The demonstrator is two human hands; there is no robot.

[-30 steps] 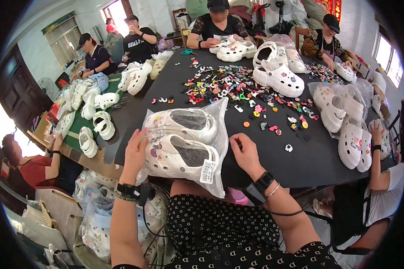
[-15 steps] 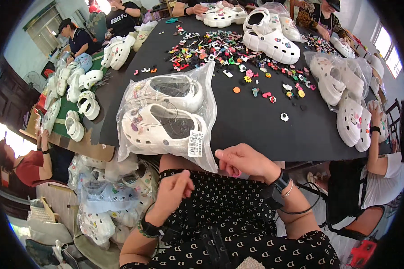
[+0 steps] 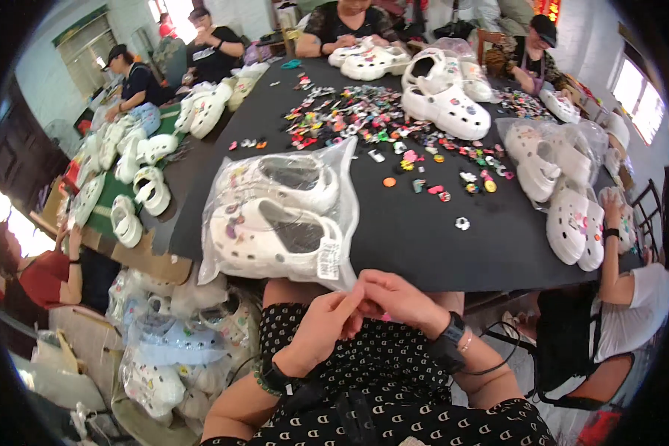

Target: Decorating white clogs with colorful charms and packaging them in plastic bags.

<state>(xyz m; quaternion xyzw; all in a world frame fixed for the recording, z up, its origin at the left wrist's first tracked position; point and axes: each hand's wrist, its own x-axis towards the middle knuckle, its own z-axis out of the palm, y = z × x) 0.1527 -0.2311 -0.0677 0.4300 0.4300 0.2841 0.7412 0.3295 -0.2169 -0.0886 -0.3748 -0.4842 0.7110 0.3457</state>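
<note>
Over my lap, just off the table's front edge, my left hand (image 3: 324, 327) and my right hand (image 3: 400, 299) meet at the fingertips. Both have their fingers curled and pressed together. Whatever they pinch is hidden, though a small pink spot shows under the right fingers. Just beyond them, a clear plastic bag (image 3: 347, 215) with a label lies at the table edge, its near corner by my fingertips. Inside it sits a pair of white clogs (image 3: 249, 241) with charms on them.
Many colourful shoe charms (image 3: 349, 111) are heaped across the black table (image 3: 401, 249). More white clogs (image 3: 447, 111) stand behind them, and bagged clogs (image 3: 546, 160) lie at the right. Filled bags (image 3: 175, 346) are piled at my lower left. Several people sit around the tables.
My hands have come together, the left moving right and up to meet the right. The head view has shifted, so the table sits lower in the picture.
</note>
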